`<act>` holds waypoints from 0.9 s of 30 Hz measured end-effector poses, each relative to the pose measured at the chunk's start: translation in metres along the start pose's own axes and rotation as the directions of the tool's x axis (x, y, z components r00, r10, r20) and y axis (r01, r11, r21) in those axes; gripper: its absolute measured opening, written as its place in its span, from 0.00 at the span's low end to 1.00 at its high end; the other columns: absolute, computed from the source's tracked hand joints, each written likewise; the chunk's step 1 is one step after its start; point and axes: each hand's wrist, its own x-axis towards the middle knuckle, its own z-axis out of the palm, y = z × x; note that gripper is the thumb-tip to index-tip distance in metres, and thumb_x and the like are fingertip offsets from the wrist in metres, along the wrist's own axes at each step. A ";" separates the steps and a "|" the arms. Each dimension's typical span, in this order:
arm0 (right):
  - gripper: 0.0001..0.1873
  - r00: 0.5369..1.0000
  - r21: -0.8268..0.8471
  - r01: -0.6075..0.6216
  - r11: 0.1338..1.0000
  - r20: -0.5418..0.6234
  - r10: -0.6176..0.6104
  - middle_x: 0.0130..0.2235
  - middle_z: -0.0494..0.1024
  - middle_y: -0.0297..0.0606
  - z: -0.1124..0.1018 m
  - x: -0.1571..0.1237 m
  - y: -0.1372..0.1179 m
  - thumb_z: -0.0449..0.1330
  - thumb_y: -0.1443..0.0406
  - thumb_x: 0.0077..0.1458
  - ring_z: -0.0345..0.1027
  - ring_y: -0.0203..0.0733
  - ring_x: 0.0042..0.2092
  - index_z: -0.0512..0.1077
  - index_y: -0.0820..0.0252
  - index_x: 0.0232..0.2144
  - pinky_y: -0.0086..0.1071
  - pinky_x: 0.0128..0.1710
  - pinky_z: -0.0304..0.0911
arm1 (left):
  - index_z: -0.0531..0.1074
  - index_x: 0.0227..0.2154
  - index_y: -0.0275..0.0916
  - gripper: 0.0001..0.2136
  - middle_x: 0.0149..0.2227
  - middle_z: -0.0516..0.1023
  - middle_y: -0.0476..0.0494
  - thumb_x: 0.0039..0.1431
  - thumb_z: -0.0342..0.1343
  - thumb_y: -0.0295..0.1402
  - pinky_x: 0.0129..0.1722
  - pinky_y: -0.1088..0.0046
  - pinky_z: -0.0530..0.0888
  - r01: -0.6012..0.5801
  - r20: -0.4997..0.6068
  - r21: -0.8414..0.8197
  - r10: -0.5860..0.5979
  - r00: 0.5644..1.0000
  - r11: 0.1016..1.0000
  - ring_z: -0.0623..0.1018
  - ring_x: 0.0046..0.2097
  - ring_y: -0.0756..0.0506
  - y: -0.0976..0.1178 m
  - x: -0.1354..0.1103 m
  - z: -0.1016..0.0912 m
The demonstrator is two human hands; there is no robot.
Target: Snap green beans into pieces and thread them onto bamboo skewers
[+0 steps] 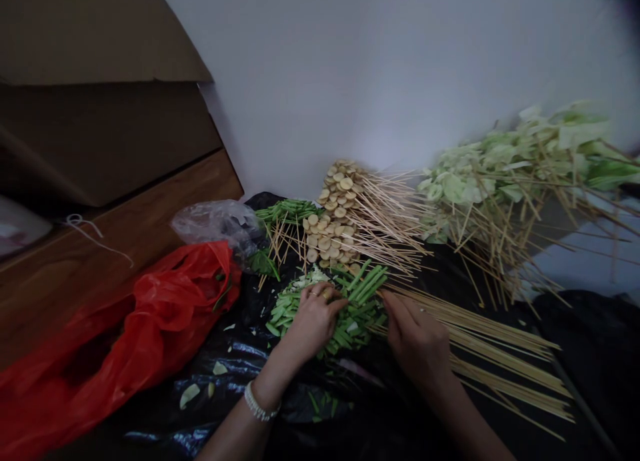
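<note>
My left hand (320, 308) rests over a pile of cut green stems (355, 324), fingers curled and pressed together. Whatever lies between its fingertips is hidden. To the right, my right hand (417, 334) is closed in a pinch beside longer green stems (367, 284); anything in that pinch is too small and dark to make out. Loose bamboo skewers (500, 344) lie in a bundle beneath and beyond this hand, their left ends reaching the green pile. Chopped pale pieces (313, 278) sit just behind my left hand.
Behind are stacked skewers of round slices (333, 238), skewered green stems (290, 211) and leafy cabbage skewers (505, 168) against the wall. A red plastic bag (165, 321), a clear bag (217, 224) and a cardboard box (100, 128) stand left. Black plastic sheeting (230, 381) lies underneath.
</note>
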 end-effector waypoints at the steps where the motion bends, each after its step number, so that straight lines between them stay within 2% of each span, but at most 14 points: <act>1: 0.11 1.000 0.003 -0.001 1.000 0.001 0.001 0.34 0.80 0.39 0.000 0.000 0.000 0.56 0.70 0.61 0.73 0.37 0.34 0.74 0.64 0.45 0.28 0.35 0.60 | 0.77 0.44 0.42 0.19 0.43 0.76 0.41 0.53 0.52 0.18 0.53 0.55 0.62 0.012 0.002 0.005 -0.012 1.000 1.000 0.67 0.54 0.38 0.000 0.001 0.000; 4: 0.11 1.000 0.010 -0.001 1.000 0.003 0.000 0.33 0.80 0.39 0.000 -0.001 0.000 0.56 0.70 0.61 0.73 0.36 0.33 0.74 0.64 0.45 0.28 0.34 0.60 | 0.77 0.40 0.40 0.16 0.41 0.75 0.40 0.53 0.53 0.19 0.51 0.58 0.65 0.024 -0.017 -0.025 -0.024 1.000 0.999 0.68 0.51 0.39 -0.002 0.001 -0.001; 8: 0.11 1.000 -0.001 -0.001 1.000 0.006 0.001 0.32 0.79 0.39 0.000 -0.001 0.001 0.56 0.70 0.61 0.72 0.36 0.32 0.74 0.65 0.45 0.28 0.34 0.59 | 0.76 0.43 0.40 0.14 0.42 0.74 0.39 0.59 0.50 0.21 0.49 0.61 0.68 0.022 -0.130 -0.156 -0.042 0.991 0.988 0.70 0.48 0.41 -0.006 0.000 -0.001; 11: 0.11 1.000 -0.010 0.004 1.000 -0.002 -0.004 0.31 0.78 0.38 0.000 -0.001 0.001 0.56 0.70 0.61 0.70 0.35 0.30 0.74 0.65 0.45 0.29 0.32 0.57 | 0.77 0.43 0.40 0.13 0.42 0.74 0.39 0.62 0.48 0.25 0.48 0.63 0.69 0.051 -0.247 -0.322 -0.135 0.959 0.945 0.72 0.47 0.43 -0.007 0.000 -0.003; 13: 0.11 1.000 -0.010 0.015 1.000 -0.004 -0.015 0.29 0.77 0.36 0.001 -0.002 0.000 0.56 0.70 0.61 0.67 0.34 0.27 0.74 0.64 0.45 0.29 0.30 0.56 | 0.77 0.43 0.41 0.12 0.43 0.76 0.40 0.63 0.50 0.27 0.48 0.65 0.70 0.068 -0.314 -0.466 -0.237 0.919 0.882 0.74 0.46 0.44 -0.008 0.001 -0.005; 15: 0.12 0.999 -0.002 0.034 0.999 0.004 -0.034 0.28 0.76 0.35 0.002 -0.003 -0.002 0.56 0.71 0.60 0.65 0.34 0.25 0.74 0.64 0.45 0.30 0.29 0.54 | 0.79 0.41 0.41 0.10 0.41 0.79 0.41 0.60 0.56 0.30 0.47 0.66 0.70 0.098 -0.315 -0.651 -0.385 0.867 0.753 0.76 0.44 0.44 -0.009 0.002 -0.007; 16: 0.12 0.999 0.008 0.045 0.999 0.010 -0.045 0.27 0.76 0.35 0.002 -0.004 -0.004 0.55 0.71 0.60 0.64 0.34 0.25 0.74 0.64 0.46 0.30 0.28 0.53 | 0.79 0.41 0.41 0.09 0.39 0.80 0.42 0.57 0.59 0.31 0.46 0.67 0.71 0.115 -0.273 -0.758 -0.472 0.838 0.642 0.77 0.43 0.45 -0.009 0.002 -0.008; 18: 0.13 0.998 0.033 0.061 0.998 0.023 -0.062 0.27 0.75 0.34 0.003 -0.005 -0.008 0.54 0.72 0.60 0.62 0.34 0.25 0.74 0.64 0.46 0.31 0.28 0.52 | 0.80 0.39 0.40 0.11 0.36 0.82 0.43 0.51 0.65 0.35 0.43 0.68 0.73 0.131 -0.106 -0.935 -0.613 0.783 0.329 0.79 0.39 0.45 -0.010 0.003 -0.009; 19: 0.13 0.997 0.049 0.066 0.997 0.030 -0.068 0.27 0.75 0.35 0.004 -0.006 -0.010 0.54 0.72 0.60 0.62 0.34 0.25 0.74 0.64 0.46 0.31 0.28 0.52 | 0.80 0.37 0.39 0.13 0.35 0.82 0.43 0.47 0.67 0.36 0.42 0.69 0.74 0.126 -0.011 -0.978 -0.646 0.763 0.165 0.79 0.38 0.45 -0.009 0.003 -0.009; 20: 0.14 0.997 0.062 0.070 0.996 0.035 -0.072 0.27 0.74 0.35 0.004 -0.007 -0.013 0.53 0.72 0.61 0.62 0.34 0.25 0.74 0.65 0.46 0.31 0.28 0.52 | 0.81 0.36 0.38 0.15 0.34 0.82 0.43 0.44 0.69 0.37 0.40 0.70 0.74 0.113 0.066 -0.993 -0.659 0.749 0.029 0.79 0.38 0.46 -0.009 0.003 -0.010; 21: 0.14 0.996 0.071 0.076 0.995 0.039 -0.079 0.27 0.74 0.35 0.005 -0.007 -0.015 0.53 0.72 0.61 0.62 0.34 0.25 0.74 0.65 0.46 0.31 0.28 0.51 | 0.81 0.35 0.38 0.16 0.34 0.82 0.43 0.41 0.71 0.37 0.39 0.72 0.75 0.098 0.120 -0.993 -0.663 0.739 -0.070 0.79 0.37 0.46 -0.008 0.003 -0.010; 23: 0.13 0.995 0.081 0.088 0.993 0.045 -0.092 0.26 0.74 0.35 0.005 -0.007 -0.019 0.53 0.72 0.61 0.62 0.34 0.26 0.74 0.65 0.45 0.31 0.28 0.51 | 0.81 0.33 0.37 0.16 0.33 0.82 0.44 0.37 0.73 0.36 0.36 0.75 0.75 0.077 0.177 -0.981 -0.661 0.729 -0.177 0.79 0.35 0.49 -0.007 0.003 -0.012; 27: 0.12 0.994 0.083 0.097 0.992 0.042 -0.101 0.25 0.73 0.34 0.005 -0.007 -0.022 0.53 0.71 0.61 0.62 0.34 0.26 0.74 0.64 0.44 0.31 0.28 0.52 | 0.81 0.32 0.36 0.16 0.31 0.82 0.45 0.36 0.73 0.34 0.32 0.81 0.74 0.070 0.221 -0.967 -0.659 0.719 -0.247 0.78 0.32 0.52 -0.007 0.004 -0.013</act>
